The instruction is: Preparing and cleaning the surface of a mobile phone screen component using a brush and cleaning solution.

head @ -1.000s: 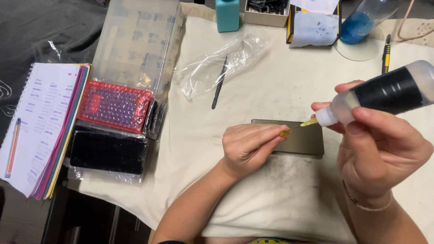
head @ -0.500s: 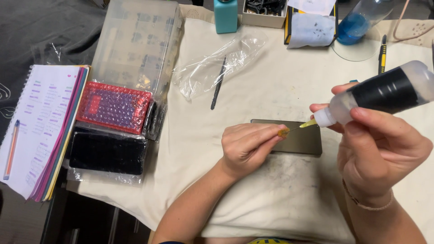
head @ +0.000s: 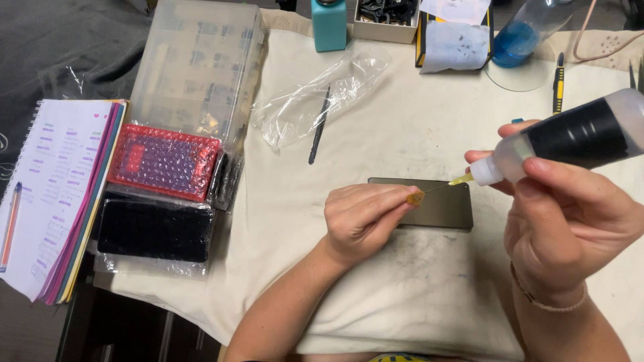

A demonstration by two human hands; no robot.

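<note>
Notebook [head: 50,194] pages, a red bubble-wrapped packet [head: 164,161] and a black slab in a clear bag [head: 151,231] lie at the bench's left edge, then comes the cream cloth [head: 416,127] with the dark flat panel [head: 429,203] on it. Left hand [head: 365,218] rests on that panel, fingers pinched shut on what looks like a small amber cap [head: 416,197], while the right hand [head: 570,221] grips a dark squeeze bottle [head: 570,137], its yellow nozzle [head: 463,179] just above the panel's right end. Uncapping seems the step in hand; dispensing would call for a gentle squeeze and a steady tip.
</note>
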